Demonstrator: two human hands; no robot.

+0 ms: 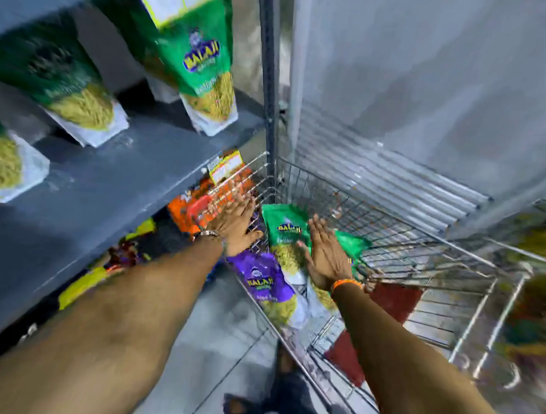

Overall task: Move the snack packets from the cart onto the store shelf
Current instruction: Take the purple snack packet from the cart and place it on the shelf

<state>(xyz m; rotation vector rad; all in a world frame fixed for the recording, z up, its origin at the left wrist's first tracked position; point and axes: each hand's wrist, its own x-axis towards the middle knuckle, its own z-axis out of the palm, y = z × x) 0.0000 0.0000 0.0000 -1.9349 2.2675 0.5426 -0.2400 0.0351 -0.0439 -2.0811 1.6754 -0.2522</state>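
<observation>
Both hands reaching into the cart for the next snack packet.

The green packet (284, 230) lies in the far left corner of the wire cart (422, 248), beside a purple packet (261, 278) nearer the camera. The right hand (326, 255) is flat, fingers extended, resting against the green packet and gripping nothing. The left hand (235, 223) is likewise spread and empty, at the cart's left wall. Risk: pressing flat palms together may let the slick packet slip, or snag it on the wire. The shelf (123, 172), upper left, already holds green packets.
</observation>
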